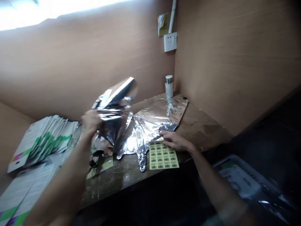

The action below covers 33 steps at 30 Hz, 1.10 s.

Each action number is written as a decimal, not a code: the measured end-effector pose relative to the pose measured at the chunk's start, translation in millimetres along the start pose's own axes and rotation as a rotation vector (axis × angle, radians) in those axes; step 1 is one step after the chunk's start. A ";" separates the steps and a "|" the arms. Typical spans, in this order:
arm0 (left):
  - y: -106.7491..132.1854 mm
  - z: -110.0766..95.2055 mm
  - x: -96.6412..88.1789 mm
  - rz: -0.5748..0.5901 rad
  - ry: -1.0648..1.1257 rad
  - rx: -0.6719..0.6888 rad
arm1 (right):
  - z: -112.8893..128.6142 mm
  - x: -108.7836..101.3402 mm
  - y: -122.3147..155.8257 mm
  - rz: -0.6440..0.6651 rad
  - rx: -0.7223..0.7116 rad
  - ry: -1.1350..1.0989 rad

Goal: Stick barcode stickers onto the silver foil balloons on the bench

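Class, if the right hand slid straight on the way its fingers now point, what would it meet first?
The crumpled silver foil: the fingertips of the right hand point left into it and seem already at its edge, though depth is unclear. The yellow barcode label sheet lies just beside that line.

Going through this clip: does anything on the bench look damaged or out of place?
Yes: the silver foil sheet is heavily crumpled, not flat, with a twisted strip drooping onto the wooden bench beside the barcode label sheet. The left hand is at its raised end; the right hand rests at its edge.
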State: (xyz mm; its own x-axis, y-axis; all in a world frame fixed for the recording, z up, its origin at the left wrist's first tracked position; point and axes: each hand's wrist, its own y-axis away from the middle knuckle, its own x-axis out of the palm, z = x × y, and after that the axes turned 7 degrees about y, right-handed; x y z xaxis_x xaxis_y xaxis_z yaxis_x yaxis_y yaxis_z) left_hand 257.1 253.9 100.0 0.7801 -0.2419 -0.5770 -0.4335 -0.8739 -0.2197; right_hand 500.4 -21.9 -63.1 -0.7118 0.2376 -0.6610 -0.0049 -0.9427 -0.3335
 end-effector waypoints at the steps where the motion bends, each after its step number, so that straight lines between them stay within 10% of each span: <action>1: -7.6 6.4 -35.5 -0.115 -0.107 -0.021 | 2.2 -1.7 3.7 -0.010 0.024 -0.054; 4: -4.2 22.2 -108.0 -0.493 -0.440 -0.036 | 23.6 -4.4 14.1 -0.015 0.186 -0.327; 6: 28.1 21.9 -112.4 -0.608 -0.422 0.119 | 44.4 0.1 16.0 0.014 0.269 -0.560; 8: 80.5 15.0 -84.2 -0.499 -0.199 0.312 | 65.1 10.7 13.5 0.068 0.286 -0.737; 12: 189.0 11.5 0.7 0.184 0.228 0.132 | 99.9 38.6 3.9 0.185 0.292 -0.749; 15: 230.9 29.3 31.0 0.158 0.395 -0.041 | 119.3 56.5 -1.9 0.177 0.203 -0.470; 20: 244.6 59.7 30.3 0.005 0.349 -0.025 | 132.8 89.3 -9.8 -0.129 -0.150 0.227; 27: 253.9 75.7 33.3 -0.081 0.364 -0.046 | 144.7 126.2 -0.2 -0.324 -0.392 0.378; 33: 260.7 100.7 34.0 -0.029 0.323 -0.067 | 126.5 88.3 -24.1 -0.266 0.018 0.015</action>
State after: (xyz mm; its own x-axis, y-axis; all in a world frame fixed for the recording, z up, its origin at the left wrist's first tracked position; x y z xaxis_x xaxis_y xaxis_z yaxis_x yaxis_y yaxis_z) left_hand 125.1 60.3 -56.1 0.8989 -0.3284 -0.2901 -0.3870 -0.9055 -0.1741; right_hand 348.8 -7.7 -28.4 -0.6732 0.4806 -0.5620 -0.2024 -0.8507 -0.4850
